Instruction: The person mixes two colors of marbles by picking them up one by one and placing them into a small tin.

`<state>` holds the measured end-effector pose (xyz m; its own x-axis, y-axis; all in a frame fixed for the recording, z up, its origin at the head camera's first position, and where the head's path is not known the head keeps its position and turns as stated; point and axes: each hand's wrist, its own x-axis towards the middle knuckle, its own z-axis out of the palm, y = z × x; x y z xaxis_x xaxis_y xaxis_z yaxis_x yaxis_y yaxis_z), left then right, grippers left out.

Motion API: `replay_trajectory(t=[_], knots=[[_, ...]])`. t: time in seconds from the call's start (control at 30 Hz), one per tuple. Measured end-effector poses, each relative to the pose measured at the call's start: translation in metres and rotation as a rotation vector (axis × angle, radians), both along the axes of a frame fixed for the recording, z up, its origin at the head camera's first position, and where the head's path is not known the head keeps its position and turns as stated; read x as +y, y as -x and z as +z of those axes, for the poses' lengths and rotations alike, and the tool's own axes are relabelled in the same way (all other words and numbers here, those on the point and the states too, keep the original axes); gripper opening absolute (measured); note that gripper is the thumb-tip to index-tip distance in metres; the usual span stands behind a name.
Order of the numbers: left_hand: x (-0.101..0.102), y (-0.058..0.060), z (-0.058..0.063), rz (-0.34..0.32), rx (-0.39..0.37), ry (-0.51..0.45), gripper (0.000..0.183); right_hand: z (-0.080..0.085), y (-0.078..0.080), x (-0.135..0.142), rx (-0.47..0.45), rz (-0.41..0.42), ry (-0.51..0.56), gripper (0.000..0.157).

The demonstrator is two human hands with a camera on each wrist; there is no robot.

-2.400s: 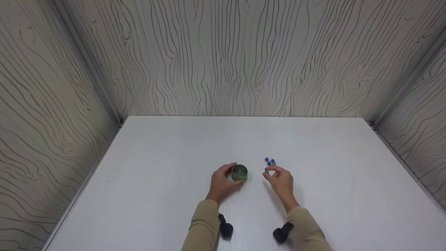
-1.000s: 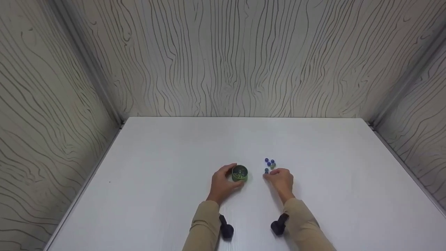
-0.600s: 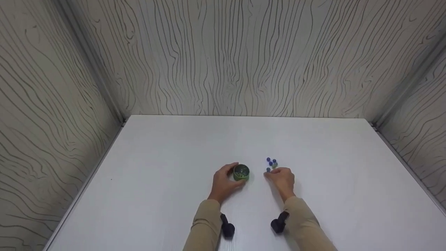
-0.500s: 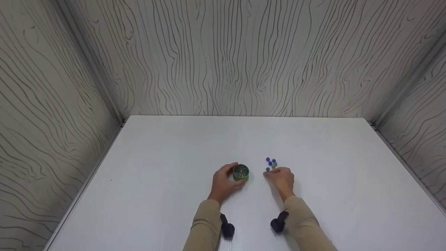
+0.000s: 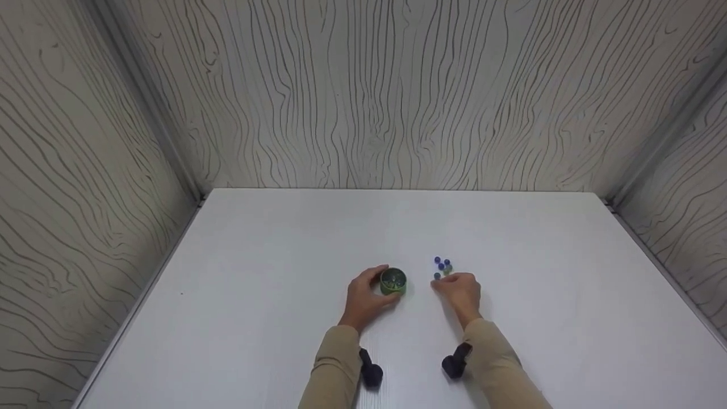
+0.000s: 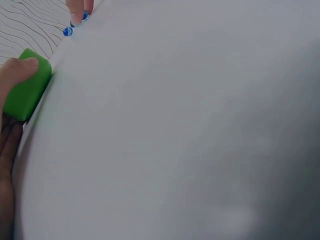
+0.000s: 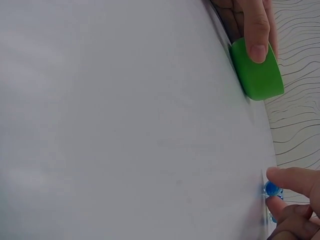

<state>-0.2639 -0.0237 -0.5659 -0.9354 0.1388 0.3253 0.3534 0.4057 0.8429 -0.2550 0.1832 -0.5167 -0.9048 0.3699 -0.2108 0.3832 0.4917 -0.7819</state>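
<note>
On the white table my left hand (image 5: 363, 298) grips a small green cup (image 5: 393, 288), thumb on its near side and fingers around the far side. The cup stands upright, with shiny glassy pieces inside. To its right, my right hand (image 5: 461, 292) is low at the tabletop, thumb and forefinger bent toward each other. Between their tips the right wrist view shows a blue marble (image 7: 271, 188). Just beyond these fingertips lie several marbles, such as a dark blue marble (image 5: 437, 260) and a greenish marble (image 5: 448, 269). The left wrist view shows another blue marble (image 6: 67, 31) beside the fingertips.
The white table (image 5: 272, 255) reaches back to a wood-grain patterned wall (image 5: 363, 102), with similar panels at both sides. A black wrist camera (image 5: 372, 375) is on the left sleeve, another black camera (image 5: 454, 366) on the right.
Since the oldest frame, my right hand has lowered slightly toward the marbles, leaving a marble visible beside its fingertips. Over the last half second it barely moves. The left hand keeps its grip on the cup.
</note>
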Motion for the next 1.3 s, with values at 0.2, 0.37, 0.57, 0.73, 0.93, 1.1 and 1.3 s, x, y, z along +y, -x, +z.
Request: replay_trajectory(t=[0.2, 0.37, 0.57, 0.73, 0.93, 1.1, 1.3], knots=[[-0.0011, -0.0007, 0.0014, -0.014, 0.015, 0.006, 0.062, -0.0004, -0.0007, 0.0013, 0.012, 0.006, -0.012, 0.026], [-0.0009, -0.0018, 0.0019, -0.012, 0.009, 0.005, 0.062, -0.0014, -0.0016, 0.0008, 0.002, -0.005, 0.007, 0.025], [-0.0006, -0.0020, 0.0021, -0.014, 0.006, 0.003, 0.062, -0.0018, -0.0017, 0.0016, 0.005, 0.001, 0.008, 0.025], [-0.0013, -0.0020, 0.0022, -0.016, 0.013, -0.002, 0.062, -0.0010, -0.0023, 0.0021, 0.010, 0.008, 0.011, 0.025], [-0.0008, -0.0015, 0.0029, -0.014, -0.011, 0.001, 0.062, -0.0010, -0.0029, 0.0022, 0.022, 0.016, 0.014, 0.023], [-0.0006, -0.0015, 0.0028, -0.006, -0.016, 0.011, 0.061, 0.0003, -0.0058, 0.0018, 0.037, 0.012, 0.010, 0.021], [-0.0005, -0.0017, 0.0023, -0.011, -0.005, -0.007, 0.061, 0.0016, -0.0087, -0.0002, 0.023, 0.006, 0.035, 0.021]])
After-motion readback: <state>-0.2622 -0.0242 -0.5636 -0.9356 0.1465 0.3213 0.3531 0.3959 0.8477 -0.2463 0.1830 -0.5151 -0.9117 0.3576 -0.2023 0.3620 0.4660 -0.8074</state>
